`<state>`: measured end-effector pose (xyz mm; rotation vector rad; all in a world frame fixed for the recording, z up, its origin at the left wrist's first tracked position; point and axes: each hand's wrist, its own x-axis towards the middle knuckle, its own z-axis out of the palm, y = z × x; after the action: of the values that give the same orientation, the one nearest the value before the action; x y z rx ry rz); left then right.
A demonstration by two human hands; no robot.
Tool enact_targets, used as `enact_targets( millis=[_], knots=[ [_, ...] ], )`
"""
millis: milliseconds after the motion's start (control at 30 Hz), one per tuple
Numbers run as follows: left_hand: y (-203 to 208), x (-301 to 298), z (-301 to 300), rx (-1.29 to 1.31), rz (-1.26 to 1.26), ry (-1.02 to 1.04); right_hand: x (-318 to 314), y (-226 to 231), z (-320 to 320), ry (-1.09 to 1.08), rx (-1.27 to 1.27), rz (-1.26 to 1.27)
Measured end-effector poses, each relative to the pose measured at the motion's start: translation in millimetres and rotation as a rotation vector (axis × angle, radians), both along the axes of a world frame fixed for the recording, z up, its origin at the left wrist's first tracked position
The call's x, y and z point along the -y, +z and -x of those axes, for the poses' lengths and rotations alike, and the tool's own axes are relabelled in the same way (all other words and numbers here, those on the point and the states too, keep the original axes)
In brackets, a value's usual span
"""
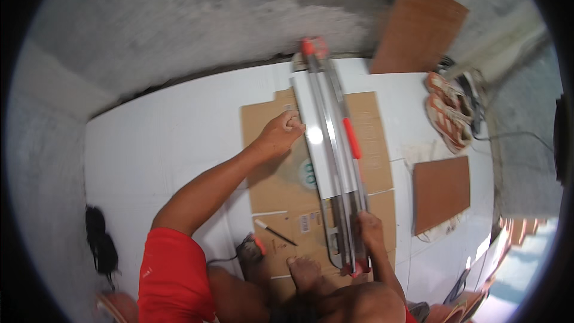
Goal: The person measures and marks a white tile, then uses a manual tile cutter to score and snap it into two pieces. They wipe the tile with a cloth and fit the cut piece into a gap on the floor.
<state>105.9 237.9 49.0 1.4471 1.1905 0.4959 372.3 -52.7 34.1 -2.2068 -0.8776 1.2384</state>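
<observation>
A long manual tile cutter (329, 107) with bright metal rails and red end parts lies lengthwise in front of me. On its bed, partly under the rails, is a white tile or panel strip (317, 161). My left hand (286, 133) is closed, its curled fingers at the strip's left edge. Whether they pinch anything is hidden. My right hand (370, 227), slightly blurred, closes around the right side of the cutter near its close end. Farther up that side shows a red grip (352, 138), with no hand on it.
Flattened cardboard (266, 185) lies beneath the cutter, bearing a black marker (276, 232). A corded orange-and-black tool (251, 247) sits near my foot. Brown tiles (441, 194), (418, 27) and worn shoes (447, 110) are at the right. A rough grey wall (197, 30) rises behind.
</observation>
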Motion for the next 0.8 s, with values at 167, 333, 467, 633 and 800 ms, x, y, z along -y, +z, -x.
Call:
enact_targets(
  millis=[167,333,467,633,800],
  knots=[
    [79,85,136,-0.115,-0.170,0.248,12,18,-14,-0.157,0.157,-0.202],
    [78,277,228,-0.279,-0.357,0.710,-11,74,-15,-0.132,0.290,-0.518],
    [29,424,258,-0.495,-0.260,1.357,-99,143,67,0.513,0.204,-0.484],
    [1,564,253,-0.766,0.051,1.493,-196,105,151,1.109,0.018,-0.568],
    [-21,690,203,-0.954,0.480,1.565,-211,90,246,1.206,-0.114,-0.366]
  ],
)
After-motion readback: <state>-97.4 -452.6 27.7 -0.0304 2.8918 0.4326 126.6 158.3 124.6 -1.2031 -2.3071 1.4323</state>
